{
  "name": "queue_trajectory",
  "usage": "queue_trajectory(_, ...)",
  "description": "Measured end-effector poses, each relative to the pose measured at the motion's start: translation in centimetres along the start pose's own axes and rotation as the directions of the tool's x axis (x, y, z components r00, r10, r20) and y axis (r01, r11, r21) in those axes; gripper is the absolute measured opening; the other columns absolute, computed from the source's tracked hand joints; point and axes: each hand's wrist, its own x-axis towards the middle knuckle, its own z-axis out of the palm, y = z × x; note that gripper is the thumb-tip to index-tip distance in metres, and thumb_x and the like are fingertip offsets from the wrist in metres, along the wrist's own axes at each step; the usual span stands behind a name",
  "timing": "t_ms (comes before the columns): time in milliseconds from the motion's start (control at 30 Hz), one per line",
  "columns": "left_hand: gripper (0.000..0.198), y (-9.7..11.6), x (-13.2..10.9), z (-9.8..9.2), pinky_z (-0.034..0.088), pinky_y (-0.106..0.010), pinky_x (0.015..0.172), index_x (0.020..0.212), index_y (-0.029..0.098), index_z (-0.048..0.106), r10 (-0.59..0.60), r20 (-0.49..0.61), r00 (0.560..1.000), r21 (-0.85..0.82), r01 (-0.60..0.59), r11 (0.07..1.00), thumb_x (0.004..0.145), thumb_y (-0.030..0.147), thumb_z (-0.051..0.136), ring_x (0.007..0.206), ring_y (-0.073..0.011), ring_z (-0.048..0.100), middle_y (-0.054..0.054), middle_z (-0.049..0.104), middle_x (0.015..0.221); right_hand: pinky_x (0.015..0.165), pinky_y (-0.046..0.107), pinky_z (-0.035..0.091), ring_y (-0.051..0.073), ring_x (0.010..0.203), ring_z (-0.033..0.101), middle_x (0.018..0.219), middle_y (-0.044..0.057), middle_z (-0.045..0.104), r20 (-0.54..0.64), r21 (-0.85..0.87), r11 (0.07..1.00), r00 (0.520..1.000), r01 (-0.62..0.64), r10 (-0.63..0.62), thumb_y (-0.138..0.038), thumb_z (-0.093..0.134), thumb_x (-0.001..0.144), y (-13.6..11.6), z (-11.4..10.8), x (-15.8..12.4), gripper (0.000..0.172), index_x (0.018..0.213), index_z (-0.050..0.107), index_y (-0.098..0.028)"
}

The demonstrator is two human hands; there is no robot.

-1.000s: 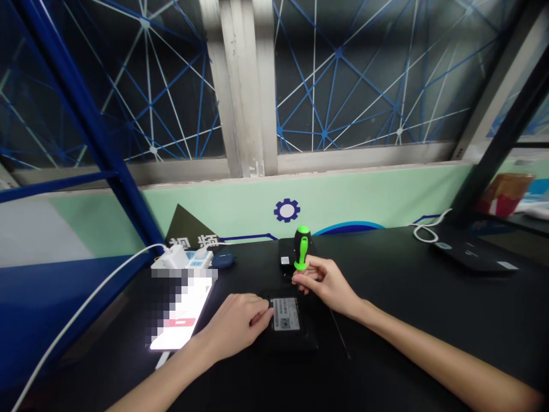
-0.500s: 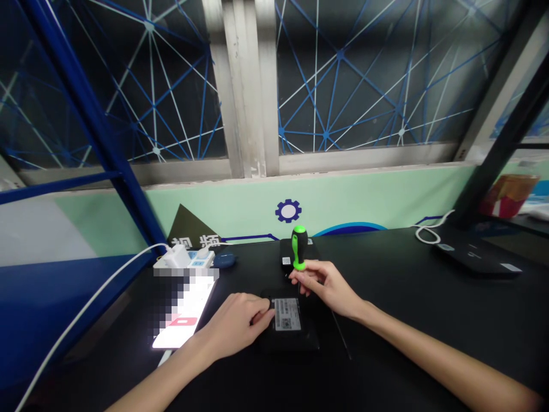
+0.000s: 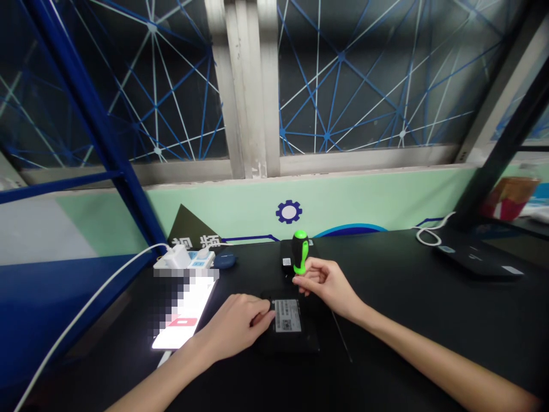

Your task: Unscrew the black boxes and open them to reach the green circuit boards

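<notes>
A small black device point(image 3: 295, 335) with a white label lies flat on the black table point(image 3: 407, 320). My left hand point(image 3: 238, 326) rests on its left edge, fingers curled and pressed against it. My right hand point(image 3: 328, 283) is closed round the lower end of a green and black screwdriver point(image 3: 300, 253), which stands upright over the device's far edge. The screwdriver's tip is hidden by my fingers.
A lit phone point(image 3: 184, 312) lies left of the device, near a white power strip point(image 3: 184, 260) with a white cable. A second black box point(image 3: 286, 257) sits behind the screwdriver. Another black device point(image 3: 476, 257) with a white cord lies at far right. A thin dark rod point(image 3: 341, 337) lies beside my right wrist.
The screwdriver handle has turned and shifted slightly in my right hand's fingers. My left hand stays on the device.
</notes>
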Motion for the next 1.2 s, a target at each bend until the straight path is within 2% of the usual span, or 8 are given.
queue_trajectory(233,0.040,0.1,0.0,-0.1,0.023,-0.028,0.052,0.062,0.019,0.031,0.005,0.001,1.000,-0.004,-0.005,1.000,0.099,0.028,0.044,0.050,-0.0116,0.039,0.004,0.043,0.057,0.061,0.027,0.053,0.014,0.063,0.064,0.079,0.006,0.073,0.040,-0.092,0.994,0.998,0.056,-0.052,-0.044,0.076,0.078,-0.5,-0.1,-0.1,0.030,0.080,0.066,-0.016)
queue_trajectory(467,0.040,-0.1,0.1,0.1,0.022,-0.028,0.053,0.063,0.019,0.030,0.004,-0.001,1.000,0.011,-0.004,1.000,0.099,0.030,0.043,0.050,-0.0119,0.039,0.004,0.044,0.058,0.062,0.027,0.052,0.014,0.065,0.063,0.082,0.007,0.072,0.082,-0.128,0.989,0.995,0.075,-0.065,-0.042,0.070,0.085,-1.2,0.0,-0.4,0.028,0.084,0.068,-0.015)
queue_trajectory(633,0.040,0.1,0.2,0.0,0.023,-0.028,0.053,0.063,0.019,0.030,0.000,0.009,1.000,-0.002,0.000,1.000,0.100,0.029,0.043,0.051,-0.0116,0.040,0.004,0.044,0.058,0.058,0.025,0.049,0.013,0.058,0.060,0.063,0.000,0.063,0.028,-0.134,0.989,0.998,0.067,-0.064,-0.042,0.074,0.081,-0.5,0.0,-0.4,0.028,0.084,0.066,-0.015)
queue_trajectory(867,0.040,-0.3,-0.1,0.4,0.022,-0.028,0.053,0.064,0.019,0.030,0.007,0.005,1.000,0.002,-0.007,1.000,0.100,0.031,0.042,0.051,-0.0116,0.040,0.004,0.044,0.059,0.055,0.023,0.050,0.012,0.055,0.061,0.060,-0.002,0.064,-0.061,-0.018,1.000,0.998,0.025,-0.026,-0.036,0.086,0.067,-0.1,0.1,-0.1,0.036,0.073,0.055,-0.018)
queue_trajectory(1200,0.040,-0.3,-0.1,0.3,0.021,-0.028,0.053,0.065,0.020,0.030,0.008,0.013,1.000,-0.006,-0.008,1.000,0.101,0.032,0.042,0.051,-0.0116,0.038,0.004,0.043,0.059,0.059,0.023,0.049,0.012,0.060,0.060,0.066,0.000,0.065,-0.026,-0.042,0.996,0.997,0.073,-0.075,-0.037,0.080,0.075,-0.5,0.0,0.0,0.026,0.078,0.064,-0.016)
